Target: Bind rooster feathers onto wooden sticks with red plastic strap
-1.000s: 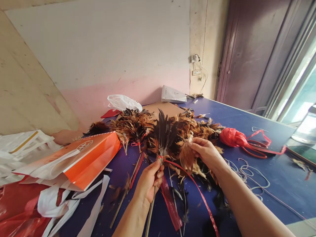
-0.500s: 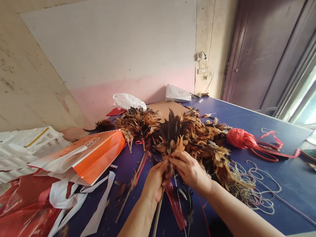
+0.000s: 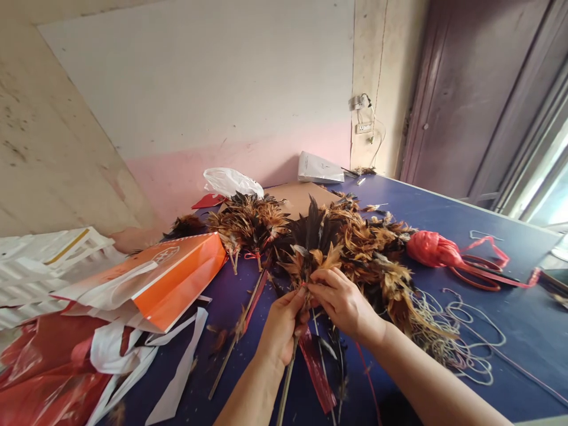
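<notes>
Closed round a thin stick [image 3: 287,378], my left hand [image 3: 284,322] grips a feather duster [image 3: 316,234] just below its brown and black feathers. My right hand [image 3: 341,299] pinches at the base of those feathers, where a bit of red binding shows between the fingertips. Whether the right fingers hold feathers or string is too small to tell. A red plastic strip [image 3: 317,371] hangs below the hands. A thin red string [image 3: 366,376] runs down on the right.
Behind the hands lie bundled feathers [image 3: 255,222] and a brown feather heap [image 3: 373,236]. On the right are a red plastic ribbon ball [image 3: 435,248] and tangled string [image 3: 457,337]. An orange and white bag [image 3: 177,290] sits left, near white strips [image 3: 180,373]. Behind them is a white plastic bag [image 3: 233,181].
Both hands stay at the feather base. My right hand has shifted slightly to the right, and the feather tops have tilted a little to the right.
</notes>
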### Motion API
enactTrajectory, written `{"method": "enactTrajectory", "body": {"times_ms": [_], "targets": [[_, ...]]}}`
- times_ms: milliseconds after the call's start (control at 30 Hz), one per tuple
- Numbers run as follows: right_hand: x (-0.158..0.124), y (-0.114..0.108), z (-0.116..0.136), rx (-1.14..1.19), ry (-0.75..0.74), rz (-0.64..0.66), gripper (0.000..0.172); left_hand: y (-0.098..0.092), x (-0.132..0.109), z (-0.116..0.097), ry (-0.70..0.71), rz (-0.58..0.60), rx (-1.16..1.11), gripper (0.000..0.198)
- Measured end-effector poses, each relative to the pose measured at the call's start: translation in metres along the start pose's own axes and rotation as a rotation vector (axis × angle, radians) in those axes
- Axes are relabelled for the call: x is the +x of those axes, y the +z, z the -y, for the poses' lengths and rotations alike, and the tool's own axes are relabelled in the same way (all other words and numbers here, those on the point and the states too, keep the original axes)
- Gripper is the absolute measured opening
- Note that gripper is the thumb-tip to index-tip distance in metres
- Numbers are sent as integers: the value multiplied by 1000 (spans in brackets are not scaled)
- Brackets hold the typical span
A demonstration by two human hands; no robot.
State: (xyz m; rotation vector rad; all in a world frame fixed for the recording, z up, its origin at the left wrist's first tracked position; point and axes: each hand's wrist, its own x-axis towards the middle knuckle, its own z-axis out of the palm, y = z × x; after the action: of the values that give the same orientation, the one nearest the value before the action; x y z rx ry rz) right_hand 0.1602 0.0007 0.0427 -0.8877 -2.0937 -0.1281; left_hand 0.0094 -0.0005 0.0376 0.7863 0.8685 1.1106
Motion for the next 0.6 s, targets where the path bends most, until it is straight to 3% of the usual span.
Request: {"method": "enactTrajectory", "body": {"times_ms": [200, 333, 433, 533, 600], "targets": [[1, 2, 3, 82, 13, 24, 27, 0, 0, 1, 1, 8, -27, 33], [1, 4, 4, 197, 133, -111, 26, -3, 1, -2, -26, 11, -116, 33], [1, 4, 4, 303, 345, -246, 12, -7, 4, -5, -28, 8, -164, 31], [3, 7, 3, 539, 681, -155, 21, -9, 5, -7, -19, 5, -179, 28], [5, 9, 4, 804, 829, -73, 29, -8, 4, -7, -22, 20, -172, 26]]}}
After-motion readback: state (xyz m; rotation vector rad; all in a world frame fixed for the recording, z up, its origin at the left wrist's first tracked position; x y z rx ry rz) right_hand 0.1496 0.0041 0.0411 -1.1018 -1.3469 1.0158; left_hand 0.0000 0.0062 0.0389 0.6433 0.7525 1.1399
